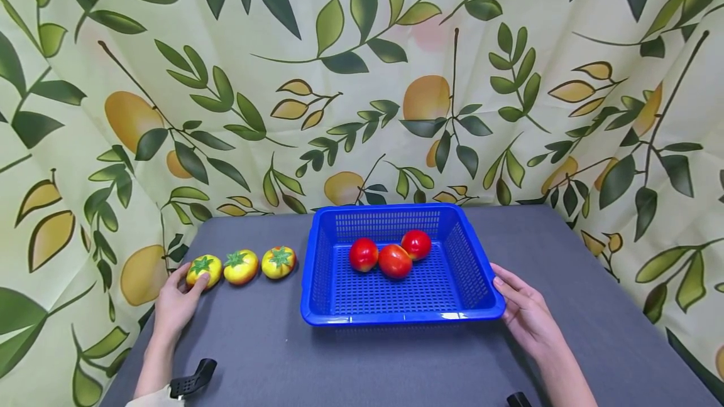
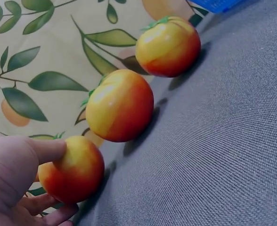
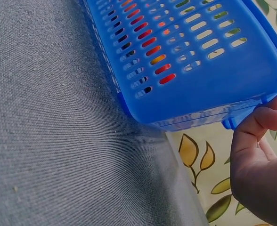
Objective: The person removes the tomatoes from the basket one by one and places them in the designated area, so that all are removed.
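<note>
Three yellow-and-red toy-like tomatoes with green leafy tops stand in a row on the left. My left hand (image 1: 178, 306) holds the leftmost tomato (image 1: 204, 271), thumb on its near side and fingers around the far side; the left wrist view shows the thumb pressed on its skin. Beside it sit the middle tomato (image 1: 241, 267) and the right tomato (image 1: 278, 262). A blue plastic basket (image 1: 396, 318) holds three red tomatoes (image 1: 394, 261). My right hand (image 1: 526, 313) grips the basket's right rim near the front corner, fingertips curled over it in the right wrist view.
A grey cloth-covered table (image 1: 254, 350) lies under everything. Behind and at both sides hangs a leaf-and-fruit patterned curtain (image 1: 362, 112). A black strap device (image 1: 193, 380) is on the left wrist, and another black piece (image 1: 518, 399) shows near the right wrist.
</note>
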Available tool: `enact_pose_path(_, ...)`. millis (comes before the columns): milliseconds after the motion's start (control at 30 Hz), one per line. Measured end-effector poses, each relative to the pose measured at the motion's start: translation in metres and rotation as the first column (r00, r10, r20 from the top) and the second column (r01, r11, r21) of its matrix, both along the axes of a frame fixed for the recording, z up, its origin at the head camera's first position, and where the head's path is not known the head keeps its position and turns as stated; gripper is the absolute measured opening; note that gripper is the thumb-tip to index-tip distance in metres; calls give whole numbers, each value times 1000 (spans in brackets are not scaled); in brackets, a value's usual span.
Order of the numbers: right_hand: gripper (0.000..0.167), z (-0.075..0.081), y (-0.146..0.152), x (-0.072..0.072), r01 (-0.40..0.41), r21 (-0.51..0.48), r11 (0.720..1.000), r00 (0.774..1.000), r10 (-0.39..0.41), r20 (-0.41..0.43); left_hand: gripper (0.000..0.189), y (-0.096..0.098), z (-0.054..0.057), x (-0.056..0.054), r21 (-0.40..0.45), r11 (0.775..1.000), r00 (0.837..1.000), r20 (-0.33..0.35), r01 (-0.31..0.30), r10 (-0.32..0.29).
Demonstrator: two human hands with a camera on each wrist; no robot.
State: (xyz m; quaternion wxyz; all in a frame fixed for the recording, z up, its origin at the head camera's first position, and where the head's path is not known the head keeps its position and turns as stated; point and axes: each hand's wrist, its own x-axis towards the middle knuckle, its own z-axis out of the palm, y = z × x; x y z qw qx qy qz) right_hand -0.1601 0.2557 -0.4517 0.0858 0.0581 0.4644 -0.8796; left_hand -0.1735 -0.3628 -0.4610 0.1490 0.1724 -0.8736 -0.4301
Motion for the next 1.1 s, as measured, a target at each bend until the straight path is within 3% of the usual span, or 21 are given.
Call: enact_pose_path(1100,26,-4,1,0,-14,6,1000,999,14,-53,78,-3,-6,-3,67,998,1000,28,-3,1)
